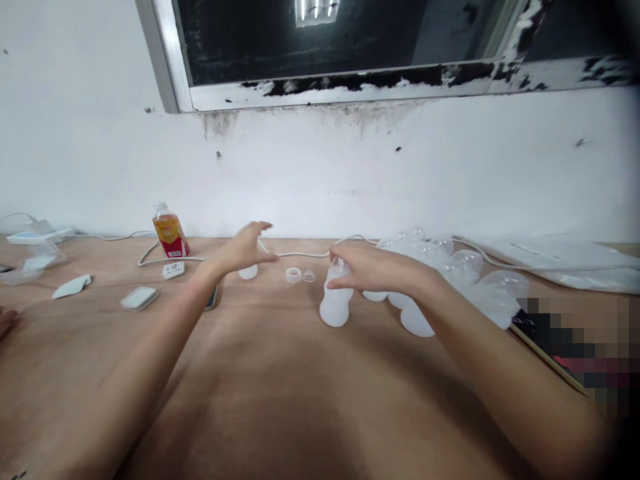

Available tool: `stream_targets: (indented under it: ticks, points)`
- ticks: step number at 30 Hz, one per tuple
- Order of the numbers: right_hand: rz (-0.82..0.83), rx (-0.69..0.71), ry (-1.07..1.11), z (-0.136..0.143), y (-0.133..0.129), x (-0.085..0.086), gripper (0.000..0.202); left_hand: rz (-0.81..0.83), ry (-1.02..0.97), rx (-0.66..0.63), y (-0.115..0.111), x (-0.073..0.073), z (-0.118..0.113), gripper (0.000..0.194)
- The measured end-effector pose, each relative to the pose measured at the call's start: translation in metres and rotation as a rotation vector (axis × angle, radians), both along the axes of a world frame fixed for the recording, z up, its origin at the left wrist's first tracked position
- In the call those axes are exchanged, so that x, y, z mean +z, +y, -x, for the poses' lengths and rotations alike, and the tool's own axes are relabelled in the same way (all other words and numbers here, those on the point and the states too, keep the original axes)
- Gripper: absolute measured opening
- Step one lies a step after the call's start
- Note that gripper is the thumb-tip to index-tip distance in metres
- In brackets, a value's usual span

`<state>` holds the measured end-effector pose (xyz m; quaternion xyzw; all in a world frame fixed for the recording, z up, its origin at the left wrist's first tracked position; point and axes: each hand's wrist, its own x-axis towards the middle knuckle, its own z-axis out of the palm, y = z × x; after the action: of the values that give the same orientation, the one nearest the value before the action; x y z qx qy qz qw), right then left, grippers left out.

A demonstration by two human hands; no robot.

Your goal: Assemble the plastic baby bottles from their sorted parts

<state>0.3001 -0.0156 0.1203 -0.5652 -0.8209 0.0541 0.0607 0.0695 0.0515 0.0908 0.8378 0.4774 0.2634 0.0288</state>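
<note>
My right hand (353, 265) grips the top of a frosted white baby bottle (334, 308), which is upright on the table; the fingers partly hide its clear upper part. My left hand (246, 248) is open, thumb and fingers apart, with nothing between them. Just under it lies a small white rounded piece (248, 272), partly covered by the hand. Between my hands are a translucent ring (293, 274) and a small clear nipple-shaped piece (309, 275), side by side. Several similar frosted bottles (417, 320) with clear domed tops lie to the right, partly behind my right forearm.
A drink bottle (170, 233) stands at the back left near a white cable (305, 254). A small white box (173, 269), a clear-edged case (139, 298) and a phone (212, 299) lie leftward. Another person's hand (6, 320) shows at the left edge. Plastic bags (560, 257) lie right.
</note>
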Motion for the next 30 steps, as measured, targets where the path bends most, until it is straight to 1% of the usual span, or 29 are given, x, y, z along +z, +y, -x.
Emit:
stream_targets:
  ticks: [2,3,4,6,8,9,11,13,15,17,21,26,28,30]
  points:
    - [-0.023,-0.034,0.05,0.006,0.003,-0.003,0.031,0.231,-0.04,-0.235,-0.019,-0.004,-0.026,0.071]
    - [-0.056,-0.056,0.085,0.009,0.004,-0.005,0.033,0.287,-0.062,-0.316,-0.028,-0.009,-0.039,0.071]
    - [-0.105,-0.074,0.119,0.012,0.006,-0.006,0.035,0.288,-0.128,-0.323,-0.035,-0.015,-0.052,0.063]
    - [-0.219,-0.08,0.183,0.017,0.007,-0.007,0.035,0.206,-0.382,-0.247,-0.045,-0.028,-0.072,0.039]
    - [-0.291,0.0,0.255,0.018,0.006,-0.005,0.032,0.124,-0.568,-0.22,-0.05,-0.036,-0.084,0.031]
    - [-0.293,0.064,0.289,0.018,0.005,-0.004,0.031,0.088,-0.616,-0.22,-0.051,-0.038,-0.086,0.031]
    - [-0.275,0.178,0.344,0.018,0.002,0.0,0.029,0.03,-0.628,-0.234,-0.052,-0.037,-0.083,0.032]
    - [-0.282,0.245,0.376,0.017,0.0,0.002,0.027,-0.007,-0.58,-0.243,-0.052,-0.032,-0.077,0.033]
    - [-0.301,0.283,0.403,0.017,0.001,0.001,0.026,-0.007,-0.526,-0.262,-0.05,-0.027,-0.07,0.033]
    - [-0.303,0.319,0.423,0.017,0.003,-0.001,0.026,0.043,-0.498,-0.308,-0.046,-0.023,-0.066,0.034]
    - [-0.29,0.357,0.464,0.017,0.009,-0.004,0.027,0.292,-0.504,-0.437,-0.038,-0.014,-0.062,0.036]
    - [-0.318,0.363,0.555,0.019,0.009,-0.005,0.027,0.7,-0.576,-0.609,-0.032,-0.003,-0.049,0.034]
    - [-0.352,0.366,0.626,0.024,0.008,-0.008,0.026,0.834,-0.558,-0.678,-0.03,0.003,-0.041,0.03]
    - [-0.406,0.351,0.75,0.031,0.006,-0.012,0.025,0.907,-0.534,-0.739,-0.03,0.012,-0.036,0.026]
